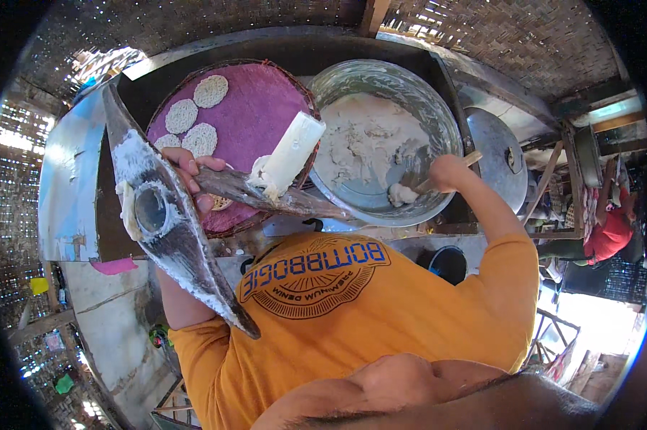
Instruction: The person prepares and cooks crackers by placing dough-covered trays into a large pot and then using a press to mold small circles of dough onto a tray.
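Observation:
My left hand (195, 174) is closed round a two-part wooden hand press. One part is a dark, boat-shaped wooden body (201, 247) with a round cup in its middle and white dough smeared over it. The other is a wooden bar (226, 185) bearing a pale cylindrical plunger (292, 154) with dough at its base. In my right hand (449, 173) is a wooden-handled spoon (471, 158), its far end coated by a lump of dough (402, 194). That lump is over the near right part of a large metal basin (441, 107) of sticky, off-white dough (359, 136).
Left of the basin, a round woven tray (255, 93) lined in purple holds several coiled, noodle-like discs (211, 91). A metal lid (495, 154) is right of the basin. Below the table is a dark bucket (447, 264). A person in red (610, 233) is at far right.

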`<state>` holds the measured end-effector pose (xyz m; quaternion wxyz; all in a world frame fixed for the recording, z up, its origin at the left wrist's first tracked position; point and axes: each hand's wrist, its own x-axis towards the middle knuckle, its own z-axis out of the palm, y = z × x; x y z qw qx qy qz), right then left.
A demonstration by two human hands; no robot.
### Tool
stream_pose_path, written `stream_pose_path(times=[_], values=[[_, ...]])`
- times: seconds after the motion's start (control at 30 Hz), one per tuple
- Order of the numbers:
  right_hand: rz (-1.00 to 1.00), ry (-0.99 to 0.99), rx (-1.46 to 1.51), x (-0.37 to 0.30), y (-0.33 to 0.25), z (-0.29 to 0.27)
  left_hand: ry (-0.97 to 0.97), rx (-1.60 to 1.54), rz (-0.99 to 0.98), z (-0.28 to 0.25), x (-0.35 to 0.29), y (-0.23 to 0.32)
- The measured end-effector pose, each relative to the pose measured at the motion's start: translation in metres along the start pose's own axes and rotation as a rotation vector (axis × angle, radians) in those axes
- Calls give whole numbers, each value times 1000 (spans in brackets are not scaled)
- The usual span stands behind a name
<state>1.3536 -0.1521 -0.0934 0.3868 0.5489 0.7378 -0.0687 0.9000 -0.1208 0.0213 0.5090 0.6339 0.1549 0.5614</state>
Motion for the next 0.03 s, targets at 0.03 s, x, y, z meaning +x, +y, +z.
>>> stream_pose_path(times=[0.03], values=[[-15,-18,19,4,-4,4,3,1,1,0,-1,1]])
